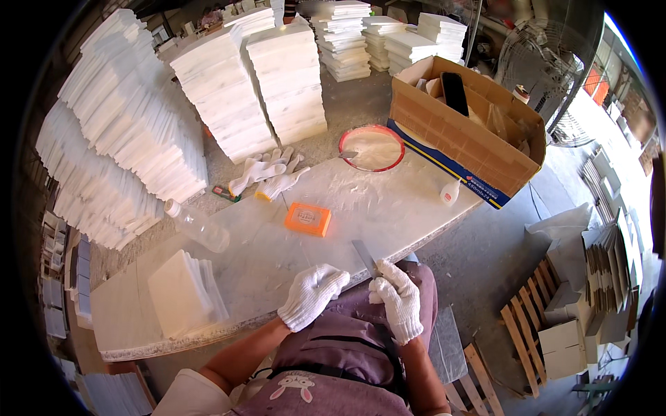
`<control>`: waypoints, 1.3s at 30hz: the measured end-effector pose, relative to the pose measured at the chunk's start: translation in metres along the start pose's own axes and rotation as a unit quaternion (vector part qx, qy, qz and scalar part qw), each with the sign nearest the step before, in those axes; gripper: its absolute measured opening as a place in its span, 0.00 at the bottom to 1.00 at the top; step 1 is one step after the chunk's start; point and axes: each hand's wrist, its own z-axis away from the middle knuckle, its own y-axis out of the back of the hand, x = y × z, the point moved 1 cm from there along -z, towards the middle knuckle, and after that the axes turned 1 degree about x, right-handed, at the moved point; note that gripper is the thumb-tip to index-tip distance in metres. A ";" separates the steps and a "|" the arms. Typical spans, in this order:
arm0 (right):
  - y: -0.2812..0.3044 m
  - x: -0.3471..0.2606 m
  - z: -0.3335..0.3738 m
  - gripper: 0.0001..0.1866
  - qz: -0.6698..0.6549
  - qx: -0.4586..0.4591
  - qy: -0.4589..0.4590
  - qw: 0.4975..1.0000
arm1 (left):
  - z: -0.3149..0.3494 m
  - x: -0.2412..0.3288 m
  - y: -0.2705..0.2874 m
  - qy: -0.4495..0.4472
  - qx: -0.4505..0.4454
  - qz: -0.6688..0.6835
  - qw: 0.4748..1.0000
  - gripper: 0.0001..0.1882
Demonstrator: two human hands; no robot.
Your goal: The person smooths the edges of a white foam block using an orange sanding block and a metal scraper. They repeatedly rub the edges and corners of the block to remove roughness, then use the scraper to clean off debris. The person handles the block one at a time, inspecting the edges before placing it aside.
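Observation:
My right hand [399,299], in a white knit glove, grips a flat grey metal scraper blade [363,256] that points up and left over the table's near edge. My left hand [313,297], gloved the same way, is closed just left of it, above my lap; whatever its curled fingers hold, if anything, is hidden. Beyond the hands an orange box [307,219] lies on the pale stone table [263,270]. Farther back stands a red-rimmed round dish [378,161] of whitish powder or paste, with a small grey blade [348,154] on its left rim.
Loose work gloves [267,173], a clear plastic bottle [198,225] and thin white slabs [184,295] lie on the left. Tall stacks of white tiles [132,104] rise behind. A cardboard box [465,132] with a phone [454,93] and a small white squeeze bottle [450,193] stand at right.

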 end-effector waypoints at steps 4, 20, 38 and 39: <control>0.005 -0.027 -0.036 0.17 0.086 0.042 0.110 0.989 | 0.006 -0.005 0.001 -0.032 0.023 -0.053 0.998 0.14; -0.018 -0.090 -0.231 0.16 0.673 0.056 0.257 0.691 | 0.025 -0.037 0.011 -0.318 0.192 -0.306 0.876 0.17; 0.070 -0.258 -0.234 0.21 0.573 0.268 0.386 0.671 | -0.004 -0.045 0.022 -0.280 0.171 -0.467 0.821 0.17; 0.080 -0.266 -0.249 0.23 0.584 0.261 0.369 0.674 | -0.006 -0.044 0.023 -0.283 0.173 -0.471 0.817 0.18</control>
